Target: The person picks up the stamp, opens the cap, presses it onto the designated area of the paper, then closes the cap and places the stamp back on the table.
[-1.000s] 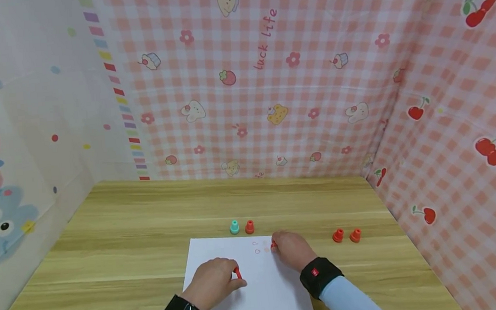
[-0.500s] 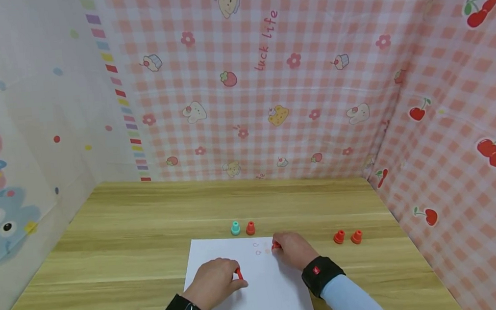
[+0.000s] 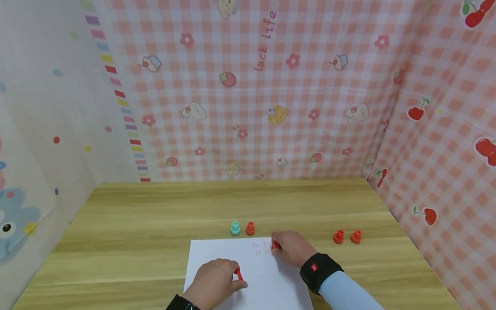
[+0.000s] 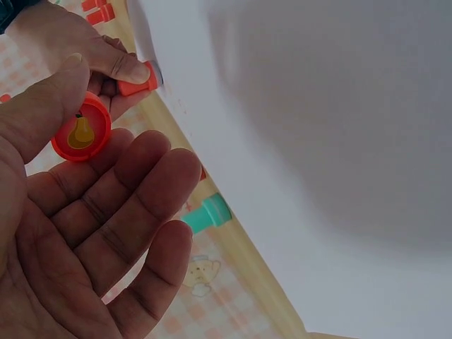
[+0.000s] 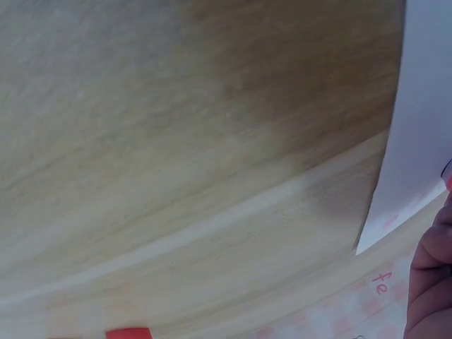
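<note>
My right hand (image 3: 295,248) grips a red stamp (image 4: 136,83) at the upper right part of the white paper (image 3: 269,291). In the left wrist view the stamp's greyish end meets the paper. My left hand (image 3: 214,283) is above the paper's left part. Between its thumb and index finger it pinches a round red cap (image 4: 82,130) with a pear picture; the other fingers are loosely bent. Small faint printed marks (image 3: 258,253) lie left of the stamp. The right wrist view catches only the edge of the right hand (image 5: 432,282).
Behind the paper a teal stamp (image 3: 235,228) and a red stamp (image 3: 250,228) stand upright. Two more red stamps, a nearer one (image 3: 338,236) and one beside it (image 3: 356,236), stand to the right. Patterned cloth (image 3: 243,101) walls the wooden table's back and sides.
Both hands keep nearly the same place and hold the same things. The view has shifted very slightly.
</note>
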`<state>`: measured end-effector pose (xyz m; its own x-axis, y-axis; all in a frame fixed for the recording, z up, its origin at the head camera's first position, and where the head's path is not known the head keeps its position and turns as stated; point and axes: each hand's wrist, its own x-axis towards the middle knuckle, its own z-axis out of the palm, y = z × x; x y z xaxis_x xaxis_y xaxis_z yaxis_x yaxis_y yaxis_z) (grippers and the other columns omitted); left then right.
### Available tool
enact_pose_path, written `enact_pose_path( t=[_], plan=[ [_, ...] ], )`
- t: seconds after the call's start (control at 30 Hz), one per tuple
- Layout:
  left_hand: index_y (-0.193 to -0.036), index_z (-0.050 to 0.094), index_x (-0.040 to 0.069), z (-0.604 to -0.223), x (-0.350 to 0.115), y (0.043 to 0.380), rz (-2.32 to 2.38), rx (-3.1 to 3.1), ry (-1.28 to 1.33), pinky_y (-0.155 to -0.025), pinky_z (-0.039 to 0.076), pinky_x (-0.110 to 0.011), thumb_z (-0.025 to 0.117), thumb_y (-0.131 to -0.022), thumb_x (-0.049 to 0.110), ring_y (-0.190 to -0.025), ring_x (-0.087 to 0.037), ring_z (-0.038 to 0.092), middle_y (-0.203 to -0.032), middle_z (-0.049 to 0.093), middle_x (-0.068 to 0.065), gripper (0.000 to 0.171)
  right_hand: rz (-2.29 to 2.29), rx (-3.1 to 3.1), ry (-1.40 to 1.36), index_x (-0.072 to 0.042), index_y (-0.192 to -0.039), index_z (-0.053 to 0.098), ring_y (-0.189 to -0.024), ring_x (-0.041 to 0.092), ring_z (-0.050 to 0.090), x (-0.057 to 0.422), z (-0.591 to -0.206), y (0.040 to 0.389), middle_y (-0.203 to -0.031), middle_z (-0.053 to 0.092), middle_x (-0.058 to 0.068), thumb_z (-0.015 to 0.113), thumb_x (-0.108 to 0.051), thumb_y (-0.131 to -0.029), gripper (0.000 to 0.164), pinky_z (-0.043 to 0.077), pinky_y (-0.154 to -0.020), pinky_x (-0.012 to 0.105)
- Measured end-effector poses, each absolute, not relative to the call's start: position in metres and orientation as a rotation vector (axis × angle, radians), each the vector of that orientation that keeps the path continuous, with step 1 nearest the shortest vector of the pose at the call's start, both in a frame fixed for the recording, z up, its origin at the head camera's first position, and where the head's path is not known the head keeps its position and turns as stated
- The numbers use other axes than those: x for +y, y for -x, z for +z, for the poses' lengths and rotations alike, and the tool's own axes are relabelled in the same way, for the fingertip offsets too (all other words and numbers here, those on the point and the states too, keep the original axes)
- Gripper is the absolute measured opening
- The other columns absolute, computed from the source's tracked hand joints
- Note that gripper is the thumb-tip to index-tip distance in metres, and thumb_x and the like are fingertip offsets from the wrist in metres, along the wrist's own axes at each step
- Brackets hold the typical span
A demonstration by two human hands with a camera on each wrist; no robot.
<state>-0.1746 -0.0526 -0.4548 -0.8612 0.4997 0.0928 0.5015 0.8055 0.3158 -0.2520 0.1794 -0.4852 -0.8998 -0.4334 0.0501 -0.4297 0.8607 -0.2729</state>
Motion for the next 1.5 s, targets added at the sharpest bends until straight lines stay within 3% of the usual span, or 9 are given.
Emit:
enact_pose_path(
  t=[1.5],
  plan=[
    [-0.073,0.066,0.014,-0.4562,-0.0514,0.1748,-0.515,-2.961,0.862,-0.05,0.041,-0.026,0.077,-0.075,0.037,-0.055,-0.008,0.046,-0.06,0.057,0.009,0.025,-0.436,3.031,0.661,-0.01,-0.085,0.06,-0.063,0.019,0.049,0.1776,-0.4867,0.2522,-0.068,0.056,0.002,0.073,-0.013,-0.082,0.013,0.044,-0.06,0.03]
  ],
)
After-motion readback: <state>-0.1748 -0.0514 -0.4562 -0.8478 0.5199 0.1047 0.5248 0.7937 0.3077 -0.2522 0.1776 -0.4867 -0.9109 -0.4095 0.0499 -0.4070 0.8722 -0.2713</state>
